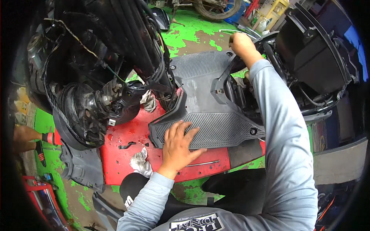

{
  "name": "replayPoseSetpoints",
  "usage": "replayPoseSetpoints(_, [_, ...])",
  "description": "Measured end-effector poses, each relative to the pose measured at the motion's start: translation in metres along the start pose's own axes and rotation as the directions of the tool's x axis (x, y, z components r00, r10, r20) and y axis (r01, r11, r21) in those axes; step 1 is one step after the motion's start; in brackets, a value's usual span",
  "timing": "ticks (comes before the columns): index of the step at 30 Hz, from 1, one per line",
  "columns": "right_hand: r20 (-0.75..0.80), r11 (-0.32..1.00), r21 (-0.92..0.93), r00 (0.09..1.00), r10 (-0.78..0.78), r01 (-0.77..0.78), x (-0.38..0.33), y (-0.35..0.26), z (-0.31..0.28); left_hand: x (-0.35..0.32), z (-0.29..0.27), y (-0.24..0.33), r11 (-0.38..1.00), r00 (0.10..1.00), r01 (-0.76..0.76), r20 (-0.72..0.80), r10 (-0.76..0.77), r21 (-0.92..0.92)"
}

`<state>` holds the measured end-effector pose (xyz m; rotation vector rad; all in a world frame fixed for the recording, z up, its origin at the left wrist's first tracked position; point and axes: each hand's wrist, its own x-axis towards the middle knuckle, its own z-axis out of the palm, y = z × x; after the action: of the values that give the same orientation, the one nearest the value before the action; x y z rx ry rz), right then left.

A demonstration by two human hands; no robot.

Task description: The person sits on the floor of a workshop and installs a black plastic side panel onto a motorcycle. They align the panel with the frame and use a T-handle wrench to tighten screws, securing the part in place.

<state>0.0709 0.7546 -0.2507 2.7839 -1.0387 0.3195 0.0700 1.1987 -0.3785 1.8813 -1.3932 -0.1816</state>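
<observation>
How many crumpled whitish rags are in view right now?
2: the near rag, left of the left hand; the far rag, left of the gray floorboard. Others may be hidden.

Shirt (287, 154): dark capitals on a white panel (197, 224), chest, smaller line above. Trousers (135, 185): white lettering (128, 202) on the left leg, partly visible. Small white label (111, 122), front assembly (83, 104): marking illegible.

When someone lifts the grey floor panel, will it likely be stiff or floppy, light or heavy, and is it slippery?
The panel is probably stiff, since its broad moulded shape shows no sag. It looks like thin plastic, so perhaps light for its size. The ribs under the left hand should make it less slippery.
</observation>
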Motion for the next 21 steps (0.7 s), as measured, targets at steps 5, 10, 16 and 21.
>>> replayPoseSetpoints(5, [0.273, 0.93, -0.31, 0.955, -0.113, 0.198, 0.024, 0.004, 0.024, 0.001, -0.013, 0.004, 0.999, 0.997, 0.012, 0.073, -0.015, 0.048])
replayPoseSetpoints(10, [0.352, 0.933, -0.297, 0.932, -0.089, 0.201, 0.027, -0.003, 0.036, 0.0, -0.01, 0.002, 0.997, 0.997, 0.026, 0.064, -0.031, 0.072])
replayPoseSetpoints(16, [0.35, 0.93, -0.309, 0.933, -0.081, 0.197, 0.026, -0.002, 0.035, 0.0, -0.01, 0.002, 0.995, 0.995, 0.03, 0.095, -0.039, 0.092])
replayPoseSetpoints(21, [0.329, 0.939, -0.315, 0.944, -0.029, 0.138, 0.023, 0.001, 0.033, 0.0, -0.005, 0.014, 0.984, 0.992, 0.002, 0.127, -0.025, 0.18])
